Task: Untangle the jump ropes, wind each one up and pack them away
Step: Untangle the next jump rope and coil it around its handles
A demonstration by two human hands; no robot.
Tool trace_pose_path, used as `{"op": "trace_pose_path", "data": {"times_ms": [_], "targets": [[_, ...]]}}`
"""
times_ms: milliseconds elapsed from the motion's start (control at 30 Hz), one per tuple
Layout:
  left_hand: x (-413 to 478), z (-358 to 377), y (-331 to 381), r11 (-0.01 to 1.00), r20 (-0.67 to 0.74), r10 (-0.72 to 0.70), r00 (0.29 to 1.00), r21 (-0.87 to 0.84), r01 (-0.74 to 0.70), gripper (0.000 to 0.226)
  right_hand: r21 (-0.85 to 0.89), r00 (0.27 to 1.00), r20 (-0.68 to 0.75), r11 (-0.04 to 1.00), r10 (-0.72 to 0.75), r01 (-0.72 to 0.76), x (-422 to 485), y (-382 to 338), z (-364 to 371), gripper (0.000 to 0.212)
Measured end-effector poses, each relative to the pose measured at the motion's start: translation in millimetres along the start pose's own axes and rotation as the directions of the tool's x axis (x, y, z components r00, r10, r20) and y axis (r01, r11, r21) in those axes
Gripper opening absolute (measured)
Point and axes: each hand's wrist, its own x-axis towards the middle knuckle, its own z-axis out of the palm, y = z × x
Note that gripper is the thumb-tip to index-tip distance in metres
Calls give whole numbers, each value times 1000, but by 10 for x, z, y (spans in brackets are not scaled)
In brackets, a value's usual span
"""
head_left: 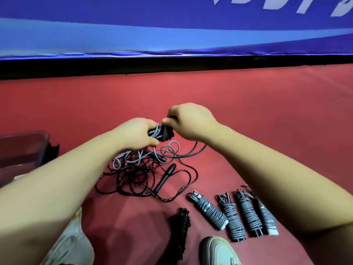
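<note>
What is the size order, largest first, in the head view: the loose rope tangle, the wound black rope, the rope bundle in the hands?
1. loose rope tangle
2. wound black rope, though it lies nearer the camera
3. rope bundle, partly hidden by the left hand and right hand

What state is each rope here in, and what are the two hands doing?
Left hand: grips the half-wound handles.
Right hand: pinches the grey rope.
Grey rope: partly wound on the handles, rest loose on the floor.
Black rope: tangled on the floor.
Four grey bundles: wound, side by side.
Black bundle: wound, lying apart from them.
</note>
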Motion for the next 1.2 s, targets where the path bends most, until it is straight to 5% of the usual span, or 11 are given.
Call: {"op": "trace_pose_path", "data": {"times_ms": [67,167,433,533,700,800,933,1000,1067,1133,1200], "targets": [[-38,43,16,995,83,66,994,66,-72,15,-29,996,73,998,-55,57,25,59,-26,37],[-90,99,37,985,186,137,973,81,-154,38,40,974,181,991,-133,128,48,161,-63,37],[-243,0,183,960,191,281,941,-69,-272,20,637,913,318,771,-256,-6,-67,488,102,27],[-275,-57,257,959,165,281,946,-74,-272,21,812,926,306,569,-222,-132,-148,488,234,40],[-317,-120,312,932,56,278,959,-257,-256,13,940,962,268,234,-49,-250,-247,296,416,28],[-284,-157,318,812,-41,216,975,-548,-203,14,976,978,209,-61,10,-208,-170,170,476,21],[-215,-212,236,588,-120,-22,993,-804,-84,54,973,993,106,-211,58,-92,-98,127,484,20],[-205,-244,193,550,-101,-19,995,-832,-74,43,992,993,66,-109,99,-55,-97,116,512,20],[-190,-281,146,542,-121,-27,992,-836,-87,13,978,983,-20,208,183,-19,-96,114,561,14],[-166,-296,90,520,-126,-77,989,-852,-68,11,814,966,-156,581,206,8,-92,124,590,13],[-149,-283,39,536,-109,-102,989,-843,-38,10,602,962,-226,798,154,13,-68,115,619,22]]}}
